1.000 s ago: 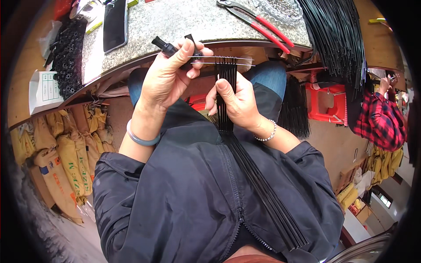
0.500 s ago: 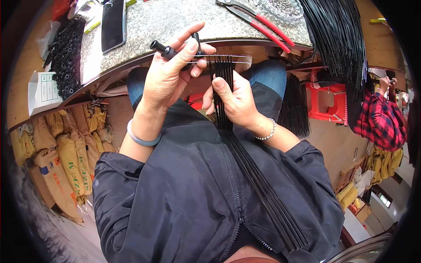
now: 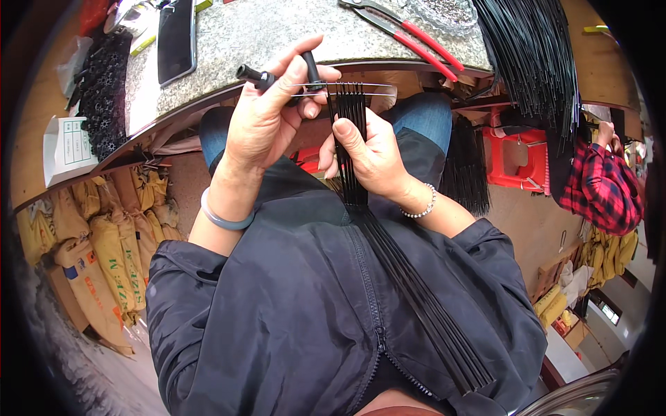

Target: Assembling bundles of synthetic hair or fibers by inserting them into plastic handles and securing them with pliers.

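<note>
The left hand (image 3: 267,125) grasps black fittings (image 3: 257,77) between thumb and fingers, with two thin wires (image 3: 378,84) extending rightward from its fingertips. The right hand (image 3: 371,149) clasps the black strands (image 3: 354,166), thumb across the front and fingers curled behind. The strands' upper ends meet the wires; their tails run down over the jacket (image 3: 277,298) and past the zip (image 3: 380,338). Whether every strand is threaded, or some merely cross the wires, cannot be told. Principal hazard: the wires' right ends appear to carry no stop, so a downward tilt there could let the strands slide off. Should the right thumb relax, the strands could fan out and lose their alignment. Pulling the strands too hard could bend the wires, which look slender. The left fingers carry several items at once; shifting them may drop a fitting or rotate the wires. The loose tails could snag on the zip if the torso turns.
</note>
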A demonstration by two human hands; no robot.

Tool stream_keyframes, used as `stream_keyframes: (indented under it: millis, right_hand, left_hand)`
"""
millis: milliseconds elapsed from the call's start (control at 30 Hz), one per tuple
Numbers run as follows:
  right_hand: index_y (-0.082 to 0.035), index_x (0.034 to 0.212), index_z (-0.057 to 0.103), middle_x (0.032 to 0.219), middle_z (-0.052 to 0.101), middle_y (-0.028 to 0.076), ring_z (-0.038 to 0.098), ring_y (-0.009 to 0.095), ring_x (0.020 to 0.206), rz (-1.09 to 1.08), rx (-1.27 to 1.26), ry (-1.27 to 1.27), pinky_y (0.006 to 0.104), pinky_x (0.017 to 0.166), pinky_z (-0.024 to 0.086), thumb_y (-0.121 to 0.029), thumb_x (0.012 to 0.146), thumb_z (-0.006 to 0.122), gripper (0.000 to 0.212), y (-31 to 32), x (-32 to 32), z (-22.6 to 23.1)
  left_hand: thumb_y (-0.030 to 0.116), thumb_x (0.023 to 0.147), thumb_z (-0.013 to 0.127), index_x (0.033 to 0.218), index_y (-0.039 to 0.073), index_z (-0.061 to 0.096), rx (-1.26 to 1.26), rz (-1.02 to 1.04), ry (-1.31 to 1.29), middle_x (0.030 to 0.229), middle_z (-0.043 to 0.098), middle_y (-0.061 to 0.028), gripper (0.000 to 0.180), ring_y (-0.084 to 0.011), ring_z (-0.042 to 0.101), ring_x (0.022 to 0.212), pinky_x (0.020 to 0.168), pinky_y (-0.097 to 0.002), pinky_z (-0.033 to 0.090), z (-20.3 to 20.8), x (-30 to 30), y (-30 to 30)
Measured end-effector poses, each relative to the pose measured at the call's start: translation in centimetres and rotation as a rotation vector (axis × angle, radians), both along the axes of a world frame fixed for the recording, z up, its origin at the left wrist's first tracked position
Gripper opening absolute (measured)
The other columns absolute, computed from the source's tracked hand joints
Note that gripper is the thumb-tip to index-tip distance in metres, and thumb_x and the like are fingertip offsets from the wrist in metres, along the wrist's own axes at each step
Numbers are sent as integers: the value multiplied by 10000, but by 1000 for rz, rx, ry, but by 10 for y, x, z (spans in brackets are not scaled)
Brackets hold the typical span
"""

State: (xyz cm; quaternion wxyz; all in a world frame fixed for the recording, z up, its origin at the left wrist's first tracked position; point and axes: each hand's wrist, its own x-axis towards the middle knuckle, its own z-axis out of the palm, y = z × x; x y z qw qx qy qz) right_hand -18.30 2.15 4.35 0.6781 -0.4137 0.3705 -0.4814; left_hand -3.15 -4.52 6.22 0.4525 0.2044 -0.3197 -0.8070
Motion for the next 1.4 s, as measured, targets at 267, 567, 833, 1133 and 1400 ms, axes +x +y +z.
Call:
stream_keyframes:
  millis: [267, 567, 833, 1133, 1400]
  right_hand:
    - [-31, 975, 446, 638, 598, 95, 564, 109, 504, -6, 1, 6, 209, 479, 457, -354, 929, 467, 327, -1, -1, 3]
    - [-30, 961, 442, 636, 597, 95, 567, 112, 504, 10, 7, -1, 211, 478, 460, -358, 925, 473, 331, -2, -1, 3]
    - [-22, 967, 441, 628, 597, 97, 569, 114, 501, 32, 9, -3, 209, 473, 459, -360, 924, 474, 342, -3, -2, 2]
    - [-21, 1009, 449, 620, 596, 97, 566, 112, 493, 67, 25, -36, 208, 462, 456, -350, 924, 482, 341, -5, -5, 2]
    - [-22, 1042, 446, 619, 594, 91, 566, 117, 490, 30, 15, -32, 209, 462, 457, -318, 924, 496, 322, -5, -4, 4]
  left_hand:
    - [154, 895, 562, 1166, -36, 528, 80, 17, -80, 967, 620, -89, 333, -68, 549, 738, 649, -185, 468, -2, 1, 0]
    - [166, 892, 572, 1127, -33, 576, 13, 6, -105, 886, 603, -38, 308, -69, 455, 664, 601, -183, 407, -2, -1, 1]
    - [156, 894, 561, 1159, -44, 550, -73, -7, -187, 935, 616, -67, 332, -68, 451, 676, 607, -180, 395, 0, 0, 2]
    - [163, 895, 551, 1194, -64, 514, -296, -16, -558, 1068, 608, -129, 378, -72, 488, 723, 639, -197, 408, 12, 6, -2]
    - [391, 929, 443, 1305, -81, 352, -134, -57, -164, 1292, 451, -195, 611, -44, 537, 841, 822, -211, 468, -4, 7, 11]
